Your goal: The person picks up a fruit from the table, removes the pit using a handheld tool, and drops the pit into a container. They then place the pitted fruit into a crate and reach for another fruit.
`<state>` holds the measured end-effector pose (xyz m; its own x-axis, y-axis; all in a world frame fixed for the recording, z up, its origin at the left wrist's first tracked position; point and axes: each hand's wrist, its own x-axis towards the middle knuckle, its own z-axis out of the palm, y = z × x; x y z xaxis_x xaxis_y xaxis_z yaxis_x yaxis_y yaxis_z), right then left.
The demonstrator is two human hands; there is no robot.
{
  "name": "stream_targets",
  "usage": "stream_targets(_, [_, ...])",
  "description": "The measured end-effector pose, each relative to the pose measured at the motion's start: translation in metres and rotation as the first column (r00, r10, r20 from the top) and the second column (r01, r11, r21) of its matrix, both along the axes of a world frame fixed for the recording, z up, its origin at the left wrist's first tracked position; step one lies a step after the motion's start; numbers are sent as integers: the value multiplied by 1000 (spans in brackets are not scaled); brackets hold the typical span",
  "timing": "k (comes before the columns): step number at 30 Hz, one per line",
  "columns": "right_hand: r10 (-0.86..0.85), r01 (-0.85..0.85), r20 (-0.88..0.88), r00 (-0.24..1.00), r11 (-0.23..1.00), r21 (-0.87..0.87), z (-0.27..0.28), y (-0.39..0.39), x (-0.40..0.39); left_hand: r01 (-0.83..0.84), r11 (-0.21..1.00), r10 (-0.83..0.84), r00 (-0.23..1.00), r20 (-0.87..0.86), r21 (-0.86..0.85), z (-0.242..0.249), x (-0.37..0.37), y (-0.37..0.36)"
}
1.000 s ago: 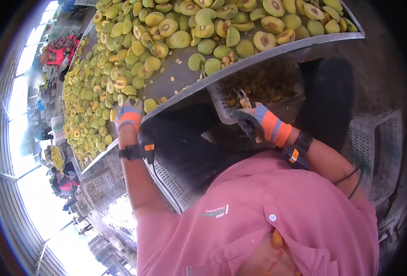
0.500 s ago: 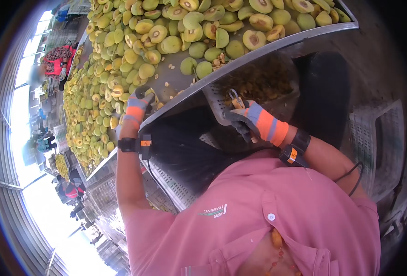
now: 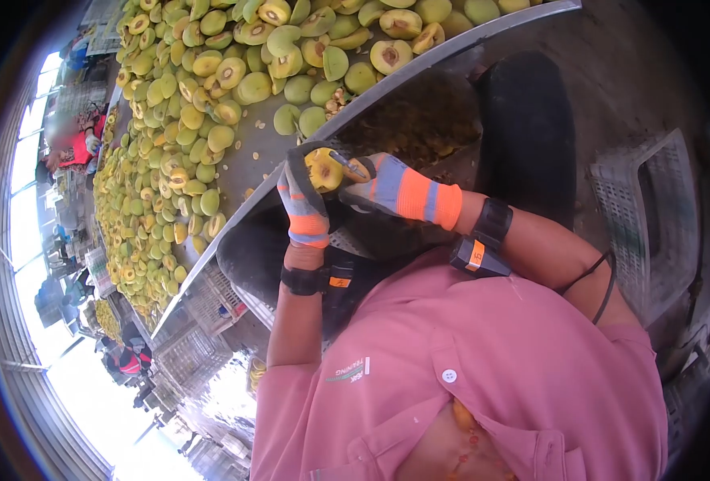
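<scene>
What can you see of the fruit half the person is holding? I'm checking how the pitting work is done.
The fruit half is yellow-fleshed with a brownish hollow at its middle, cut face turned up toward the camera. It sits cupped in the gloved left hand, just off the metal rim of the table that carries many similar halves. The gloved right hand holds a small tool whose tip lies against the cut face near the hollow. Its skin side is hidden by the glove.
</scene>
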<state>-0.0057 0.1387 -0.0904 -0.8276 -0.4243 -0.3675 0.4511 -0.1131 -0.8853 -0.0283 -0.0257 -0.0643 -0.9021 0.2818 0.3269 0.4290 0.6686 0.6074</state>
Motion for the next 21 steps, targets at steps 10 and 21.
stream_targets(10, [-32,21,94,995,993,112,-7,4,1,-272,797,41,915,400,540,26,11,30])
stream_targets(21, [-2,17,264,964,998,-55,14,19,1,-61,886,-78,958,276,460,31,24,36])
